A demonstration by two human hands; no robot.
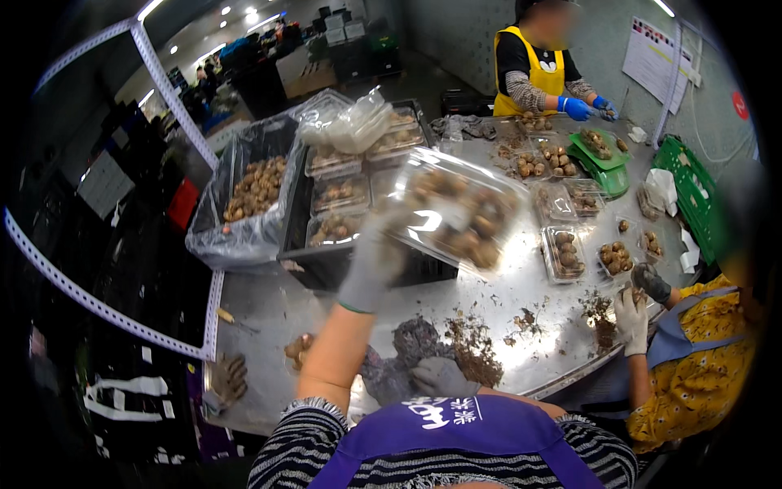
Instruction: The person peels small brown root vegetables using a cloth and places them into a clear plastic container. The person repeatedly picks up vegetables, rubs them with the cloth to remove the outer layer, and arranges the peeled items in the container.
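Observation:
My left hand [379,257], in a grey glove, grips one end of a clear plastic clamshell box [458,211] filled with round brown tubers; motion blurs both. The box is over the right side of a black crate [372,269] that holds several similar filled boxes, with a stack of clear lids or trays [360,125] on top. My right hand [445,376], also gloved in grey, rests low near my apron against a dark crumpled cloth [418,342]; its fingers are partly hidden. Loose brown root scraps [476,351] lie beside it on the metal table [263,330].
A plastic-lined crate of tubers [253,189] stands left. A person in blue gloves [574,109] works across the table; another person's gloved hands [632,315] are close on the right, near filled boxes [563,253]. A spare glove [227,379] lies at left, by a metal post [214,318].

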